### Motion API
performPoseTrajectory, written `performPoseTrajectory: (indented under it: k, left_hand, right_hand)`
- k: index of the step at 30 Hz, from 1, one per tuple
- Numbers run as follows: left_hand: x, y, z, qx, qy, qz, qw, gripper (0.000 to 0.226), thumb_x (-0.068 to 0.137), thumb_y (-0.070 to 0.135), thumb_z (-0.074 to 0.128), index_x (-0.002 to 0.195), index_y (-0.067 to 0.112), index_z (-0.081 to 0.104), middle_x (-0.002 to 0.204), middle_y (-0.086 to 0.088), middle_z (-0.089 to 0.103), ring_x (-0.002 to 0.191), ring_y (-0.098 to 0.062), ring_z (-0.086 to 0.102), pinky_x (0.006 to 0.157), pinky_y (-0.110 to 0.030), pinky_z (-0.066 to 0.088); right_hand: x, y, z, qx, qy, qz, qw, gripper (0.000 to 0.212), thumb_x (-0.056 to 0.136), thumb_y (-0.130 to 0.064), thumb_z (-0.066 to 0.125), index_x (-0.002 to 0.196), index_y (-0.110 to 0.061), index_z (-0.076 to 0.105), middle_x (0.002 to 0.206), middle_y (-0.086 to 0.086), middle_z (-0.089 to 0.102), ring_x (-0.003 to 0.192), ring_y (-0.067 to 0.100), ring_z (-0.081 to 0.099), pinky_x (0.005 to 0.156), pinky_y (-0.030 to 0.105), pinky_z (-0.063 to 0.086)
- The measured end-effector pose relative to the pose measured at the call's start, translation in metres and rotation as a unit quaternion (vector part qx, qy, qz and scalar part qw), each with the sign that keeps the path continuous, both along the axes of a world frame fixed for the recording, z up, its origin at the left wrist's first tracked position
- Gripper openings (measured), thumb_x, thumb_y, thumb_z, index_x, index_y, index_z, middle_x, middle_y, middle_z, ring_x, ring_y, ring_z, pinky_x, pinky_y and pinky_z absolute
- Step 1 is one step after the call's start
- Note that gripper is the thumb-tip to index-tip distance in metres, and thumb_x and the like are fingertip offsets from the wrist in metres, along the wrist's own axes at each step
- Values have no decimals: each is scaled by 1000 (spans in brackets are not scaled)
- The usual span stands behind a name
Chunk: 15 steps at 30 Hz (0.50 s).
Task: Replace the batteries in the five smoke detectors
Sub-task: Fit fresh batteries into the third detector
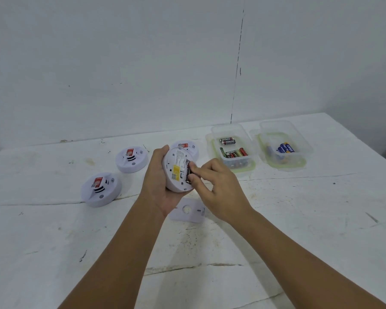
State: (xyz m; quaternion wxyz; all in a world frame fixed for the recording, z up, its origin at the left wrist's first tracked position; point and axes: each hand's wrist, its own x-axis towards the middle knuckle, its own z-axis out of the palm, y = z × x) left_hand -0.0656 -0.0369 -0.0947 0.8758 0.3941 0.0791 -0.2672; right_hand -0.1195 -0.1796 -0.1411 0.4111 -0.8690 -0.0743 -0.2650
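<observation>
White counter (276, 219) against bare wall. Left hand (158, 186) gripping opened smoke detector (176, 170) at centre; right hand (212, 186) fingers pinching its battery (188, 172). Three detectors closed at ten o'clock; battery boxes at two o'clock. Early stage, probably.

Bare table (210, 253) lies open near the person; detectors (101, 189) crowd left, battery tubs (232, 148) right.

Far smoke detector (186, 146) mostly hidden behind the held detector (176, 169); only its top edge shows. Battery bay there covered by right hand (212, 186) fingertips, cell count unclear. Label print on the held unit too small to read. Mounting plate (188, 211) partly under the wrists. Both forearms cut off by bottom edge.
</observation>
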Motion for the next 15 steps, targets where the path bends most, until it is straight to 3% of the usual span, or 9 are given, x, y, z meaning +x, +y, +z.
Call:
performPoseTrajectory:
  k: [2, 5, 10, 12, 14, 15]
  left_hand:
    - [2, -2, 1, -1, -3, -3, 1000, 42, 97, 48, 55, 103, 12, 75, 98, -13, 68, 79, -25, 66, 76, -37, 53]
    - [6, -8, 7, 12, -8, -5, 1000, 46, 97, 50, 55, 113, 10, 71, 113, -18, 69, 103, -35, 65, 103, -47, 50]
    - [17, -23, 14, 40, -2, 16, 999, 38, 95, 49, 61, 102, 14, 73, 112, -15, 70, 103, -35, 62, 105, -51, 50]
    - [22, -30, 16, 49, 0, 17, 999, 37, 97, 48, 60, 102, 14, 72, 107, -14, 70, 101, -35, 61, 105, -50, 49]
    - [26, -37, 16, 64, 3, 13, 998, 37, 97, 49, 60, 104, 14, 72, 104, -14, 71, 100, -37, 62, 105, -51, 50]
    - [28, -40, 16, 69, 2, 11, 998, 38, 96, 49, 61, 105, 14, 72, 103, -14, 72, 99, -37, 63, 105, -52, 50]
  right_hand:
    - [2, -9, 5, 11, 27, 22, 999, 32, 100, -31, 64, 130, -22, 73, 95, -3, 60, 93, 10, 61, 86, 31, 51]
    - [7, -28, 18, 55, 51, 38, 996, 28, 100, -27, 68, 128, -27, 74, 97, -4, 66, 94, 9, 64, 89, 27, 52]
    - [26, -63, 41, 68, 49, -39, 996, 19, 100, -23, 66, 115, -25, 78, 99, -15, 71, 88, 9, 67, 88, 33, 57]
    - [40, -78, 46, 29, 87, -73, 993, 18, 100, -23, 65, 112, -24, 78, 93, -20, 69, 82, 2, 64, 85, 24, 55]
    - [55, -93, 46, -46, 140, -93, 985, 21, 101, -20, 62, 115, -22, 77, 99, -14, 73, 81, -2, 62, 76, 6, 45]
    - [62, -100, 45, -79, 160, -99, 979, 23, 102, -17, 59, 116, -21, 77, 106, -9, 75, 87, 2, 64, 76, 4, 41]
